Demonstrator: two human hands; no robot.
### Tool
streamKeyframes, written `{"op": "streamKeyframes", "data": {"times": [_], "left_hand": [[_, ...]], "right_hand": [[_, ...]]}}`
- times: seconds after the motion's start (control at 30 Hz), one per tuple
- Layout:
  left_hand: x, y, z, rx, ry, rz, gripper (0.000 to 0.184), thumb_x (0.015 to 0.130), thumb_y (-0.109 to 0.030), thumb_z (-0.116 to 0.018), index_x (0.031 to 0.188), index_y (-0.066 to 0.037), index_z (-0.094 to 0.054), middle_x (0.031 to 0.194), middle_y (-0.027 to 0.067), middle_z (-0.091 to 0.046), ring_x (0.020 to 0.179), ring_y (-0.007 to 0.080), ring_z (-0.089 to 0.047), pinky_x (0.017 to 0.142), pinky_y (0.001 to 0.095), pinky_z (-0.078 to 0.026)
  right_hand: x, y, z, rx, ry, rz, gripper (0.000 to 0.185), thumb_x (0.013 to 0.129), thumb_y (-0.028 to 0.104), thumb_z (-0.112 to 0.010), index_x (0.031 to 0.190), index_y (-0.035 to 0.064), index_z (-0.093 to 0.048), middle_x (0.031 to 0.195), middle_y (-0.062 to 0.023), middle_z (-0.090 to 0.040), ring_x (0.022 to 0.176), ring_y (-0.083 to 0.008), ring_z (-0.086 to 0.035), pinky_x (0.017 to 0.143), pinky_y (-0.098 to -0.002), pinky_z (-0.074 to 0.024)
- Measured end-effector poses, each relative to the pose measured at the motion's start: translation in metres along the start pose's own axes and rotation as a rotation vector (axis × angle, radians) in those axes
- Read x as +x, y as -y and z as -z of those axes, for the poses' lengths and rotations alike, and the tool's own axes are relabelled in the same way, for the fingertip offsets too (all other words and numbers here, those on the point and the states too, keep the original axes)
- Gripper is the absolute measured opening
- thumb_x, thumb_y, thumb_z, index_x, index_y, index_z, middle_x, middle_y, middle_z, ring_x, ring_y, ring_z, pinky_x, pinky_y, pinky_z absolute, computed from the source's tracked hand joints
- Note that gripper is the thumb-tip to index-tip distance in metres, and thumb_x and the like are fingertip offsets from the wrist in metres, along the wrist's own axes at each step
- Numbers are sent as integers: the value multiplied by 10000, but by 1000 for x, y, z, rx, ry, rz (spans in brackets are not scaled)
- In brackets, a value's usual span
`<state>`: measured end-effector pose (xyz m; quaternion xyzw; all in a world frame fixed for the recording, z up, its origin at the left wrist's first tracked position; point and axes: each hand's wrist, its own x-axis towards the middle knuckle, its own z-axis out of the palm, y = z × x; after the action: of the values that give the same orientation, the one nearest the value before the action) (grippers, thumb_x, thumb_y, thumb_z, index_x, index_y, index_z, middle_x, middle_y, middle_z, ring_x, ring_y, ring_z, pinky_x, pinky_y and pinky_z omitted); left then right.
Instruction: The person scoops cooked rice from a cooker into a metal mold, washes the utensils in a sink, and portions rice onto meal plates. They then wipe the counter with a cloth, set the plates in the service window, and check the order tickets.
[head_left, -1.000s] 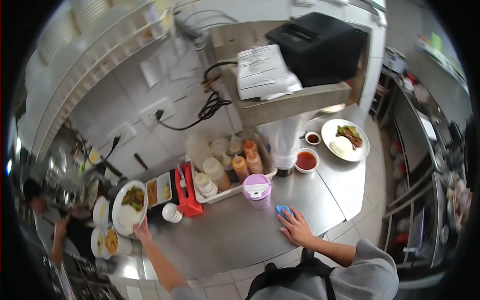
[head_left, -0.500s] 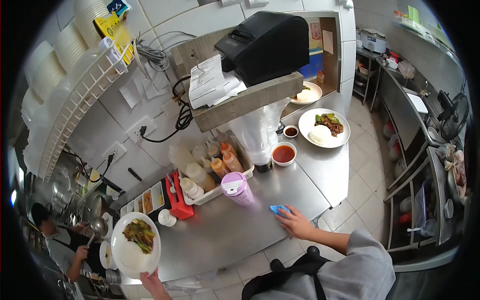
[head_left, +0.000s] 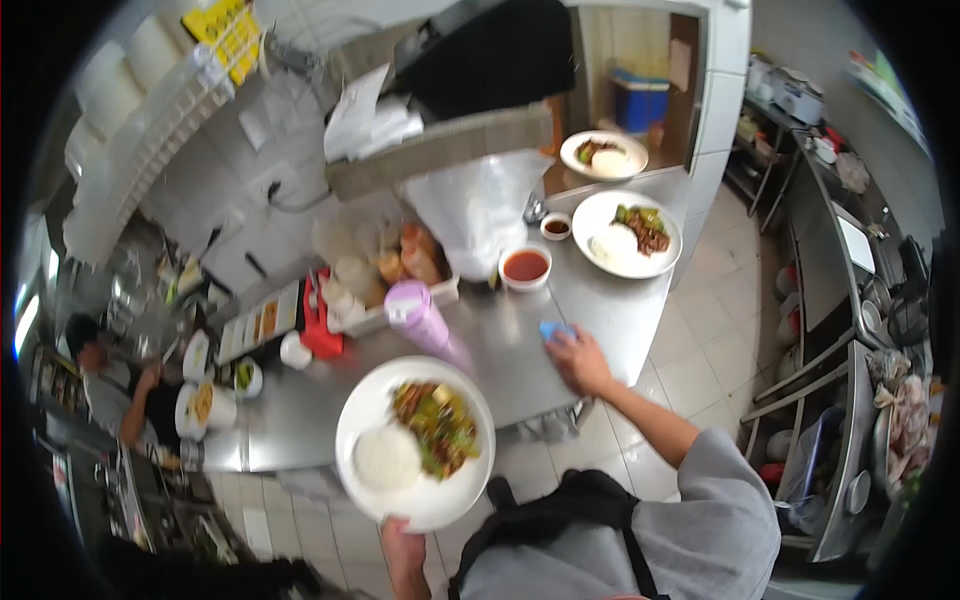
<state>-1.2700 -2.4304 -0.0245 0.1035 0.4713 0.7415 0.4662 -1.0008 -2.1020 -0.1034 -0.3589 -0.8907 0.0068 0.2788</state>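
My left hand (head_left: 402,545) grips the rim of a white plate (head_left: 357,420), held in front of the counter's near edge. White rice (head_left: 388,458) and a stir-fry of meat and green vegetables (head_left: 438,428) lie on it. On the steel counter (head_left: 510,375), my right hand (head_left: 578,362) is closed over a blue cloth (head_left: 550,328), part of which pokes out at the fingertips. Just beyond that hand stands a bowl of red sauce (head_left: 525,266). Another plate of rice and stir-fry (head_left: 625,262) sits farther back, beside a small cup of dark sauce (head_left: 556,227).
A lilac lidded tumbler (head_left: 418,315) stands near a basket of squeeze bottles (head_left: 385,270). A third plate (head_left: 604,157) rests at the pass opening. A black printer (head_left: 485,60) sits on a shelf overhead. At the left, a co-worker (head_left: 110,385) stands by the stove.
The plate in my left hand has come rightward and closer to my body. My view has shifted, while my right hand stays on the counter with the blue cloth.
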Motion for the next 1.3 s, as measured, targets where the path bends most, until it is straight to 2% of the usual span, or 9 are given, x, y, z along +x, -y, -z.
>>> {"op": "streamKeyframes", "data": {"times": [0.13, 0.17, 0.23, 0.37, 0.67, 0.9, 1.03, 1.23, 1.3], "left_hand": [[14, 49, -27, 22, 1, 172, 483, 723, -81, -416, 1181, 75, -411, 1211, 163, -480, 1147, 289, -437, 1003, 409, -309], [18, 59, -33, 8, 7, 243, 463, 711, -62, -434, 1151, 80, -429, 1178, 165, -500, 1119, 289, -456, 992, 408, -318], [33, 81, -35, 10, 44, 323, 430, 686, -16, -445, 1101, 96, -456, 1129, 162, -526, 1073, 272, -492, 956, 388, -362], [51, 105, -56, 28, 126, 389, 417, 688, 11, -435, 1100, 74, -449, 1066, 147, -547, 977, 258, -550, 880, 368, -440], [94, 100, -54, 216, 287, 578, 462, 689, 1, -430, 1149, 41, -406, 1040, 144, -541, 901, 238, -572, 777, 362, -502], [113, 79, -61, 323, 351, 663, 463, 697, -17, -417, 1156, 42, -418, 1040, 140, -548, 889, 246, -581, 734, 391, -512], [118, 83, -62, 220, 270, 560, 468, 697, -12, -412, 1162, 39, -413, 1045, 142, -547, 896, 258, -580, 739, 404, -511], [100, 85, -75, 161, 195, 480, 369, 856, -177, -432, 1164, 26, -435, 1035, 155, -554, 904, 245, -582, 756, 370, -502], [122, 80, -63, 365, 227, 407, 469, 896, -355, -373, 1181, 12, -437, 1015, 156, -566, 898, 225, -586, 745, 348, -500]], "right_hand": [[7, -54, 3, 101, -77, 74, 118, 757, 55, -495, 837, 71, -581, 901, -134, -553, 789, -301, -513, 777, -447, -383], [12, -67, 9, 140, 106, -18, 121, 776, 65, -507, 857, 61, -598, 879, -148, -559, 797, -312, -512, 778, -437, -387], [32, -78, 26, 554, -14, -172, 204, 825, 161, -548, 974, 36, -612, 868, -160, -570, 791, -306, -544, 726, -359, -436], [79, -61, 72, 483, 132, -142, 254, 817, 151, -570, 1031, 16, -550, 888, -150, -574, 837, -297, -547, 757, -355, -439], [121, -13, 45, 278, 461, 881, 153, 803, 132, -545, 928, 47, -569, 1039, -78, -530, 968, -242, -495, 812, -345, -415], [171, 54, -7, 126, 443, 1221, 178, 739, 140, -522, 893, 75, -583, 1008, -44, -529, 991, -205, -485, 823, -331, -407], [175, 18, -5, 303, 392, 935, 173, 756, 119, -530, 900, 59, -604, 972, -66, -546, 950, -233, -508, 809, -353, -420], [84, -57, 88, 435, 653, -297, 247, 833, 220, -534, 946, 22, -627, 886, -132, -625, 833, -231, -581, 772, -320, -444], [22, -58, 67, 665, 234, -596, 265, 856, 214, -506, 960, -1, -623, 866, -98, -643, 788, -144, -571, 759, -274, -441]]}}
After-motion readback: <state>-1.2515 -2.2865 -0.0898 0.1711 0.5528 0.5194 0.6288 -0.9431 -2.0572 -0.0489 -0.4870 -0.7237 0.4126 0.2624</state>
